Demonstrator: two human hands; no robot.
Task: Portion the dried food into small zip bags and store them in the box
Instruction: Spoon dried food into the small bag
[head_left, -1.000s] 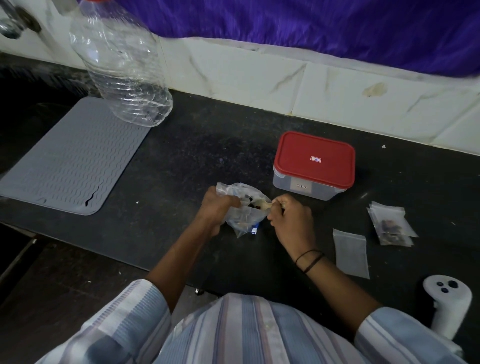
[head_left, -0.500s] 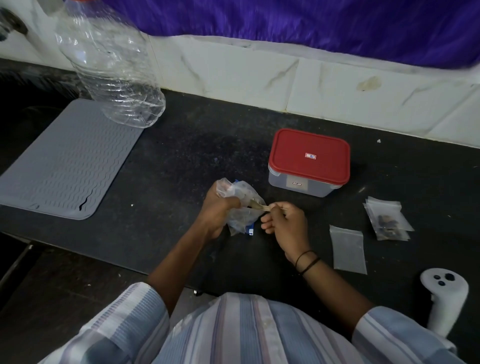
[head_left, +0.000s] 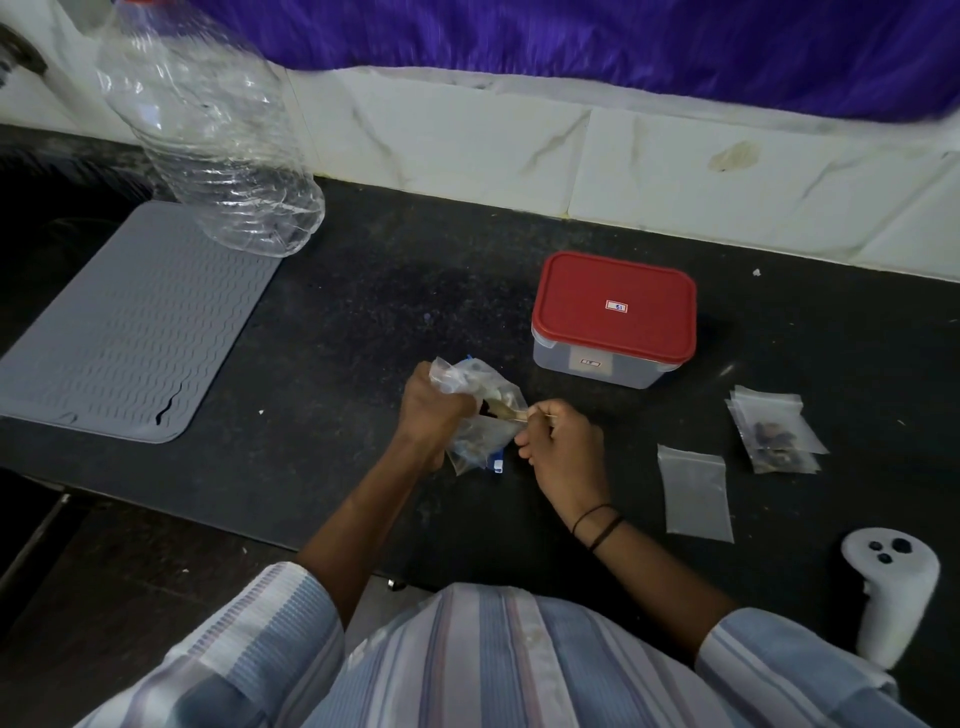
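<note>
At the centre of the frame, the left hand (head_left: 434, 410) has its grip bunched round the crumpled clear supply bag (head_left: 480, 415) of dried food, while the right hand (head_left: 563, 447) pinches a small spoon (head_left: 511, 413) dipped into its mouth. This looks like scooping a portion; next it must go into the empty zip bag (head_left: 695, 492) lying flat lower right. Filled zip bags (head_left: 776, 434) lie near the red-lidded box (head_left: 615, 318), still closed, on the black worktop (head_left: 363, 322).

Both forearms reach forward from striped sleeves, bare to the elbows. The left hand (head_left: 434, 410) is curled in a fist around crumpled clear plastic. The right hand (head_left: 563, 441), just beside it, pinches a thin stick between thumb and fingers, bands circling its wrist.
</note>
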